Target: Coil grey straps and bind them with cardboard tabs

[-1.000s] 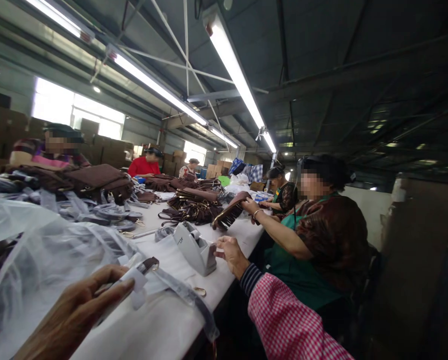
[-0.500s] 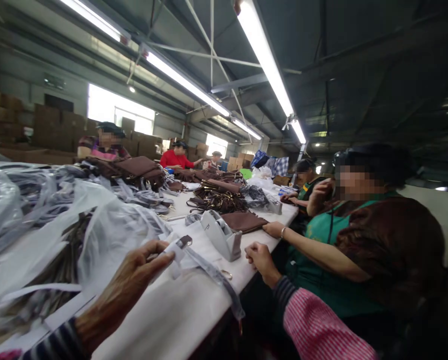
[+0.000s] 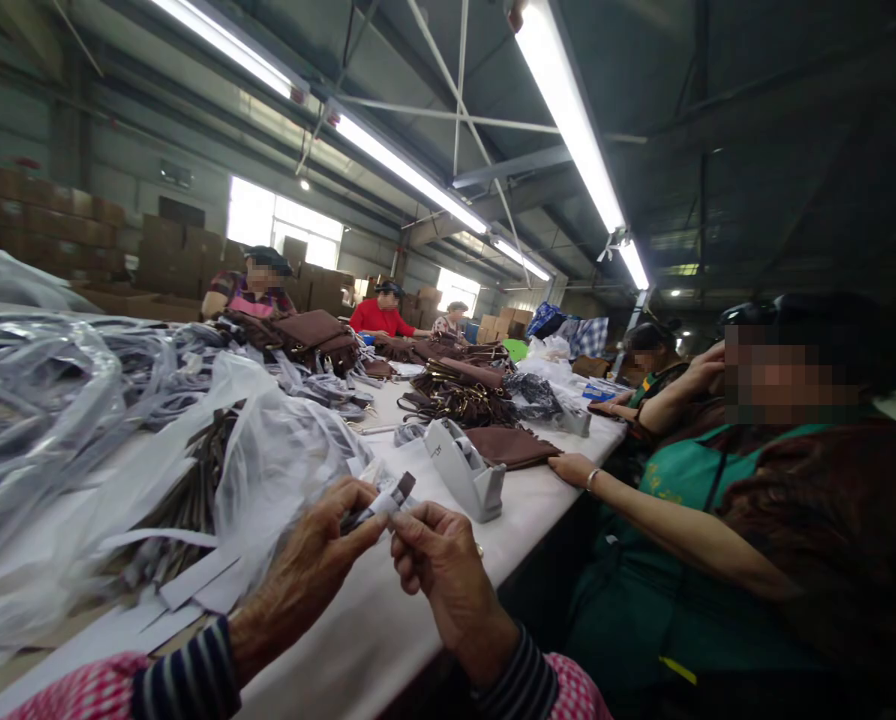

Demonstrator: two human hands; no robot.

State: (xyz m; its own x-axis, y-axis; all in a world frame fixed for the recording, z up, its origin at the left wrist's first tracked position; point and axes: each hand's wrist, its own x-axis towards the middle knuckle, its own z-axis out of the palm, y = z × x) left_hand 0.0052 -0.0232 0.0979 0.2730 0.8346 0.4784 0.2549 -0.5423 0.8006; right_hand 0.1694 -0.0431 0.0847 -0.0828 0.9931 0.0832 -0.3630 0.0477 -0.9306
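Observation:
My left hand (image 3: 317,555) is closed on a dark brown strap (image 3: 403,488) with white wrapping around it; the strap's brown end sticks out above my fingers. My right hand (image 3: 444,570) pinches at the white wrapping beside that end, its thumb and forefinger pressed together. Whether a small piece of tape is between those fingers is too small to tell. Just beyond both hands stands a grey tape dispenser (image 3: 459,470) on the white table (image 3: 350,620). Most of the strap's length is hidden behind my hands.
Plastic-wrapped straps (image 3: 80,390) and a clear bag (image 3: 268,440) cover the left side. Brown bags (image 3: 459,390) are heaped ahead. On the right sits a co-worker in a green apron (image 3: 688,540), a hand (image 3: 574,470) on a flat brown bag (image 3: 514,447). Other people sit farther along.
My right hand has moved left from beside the tape dispenser to the strap in my left hand. The strap's hanging length no longer shows across the table. The view has shifted slightly left.

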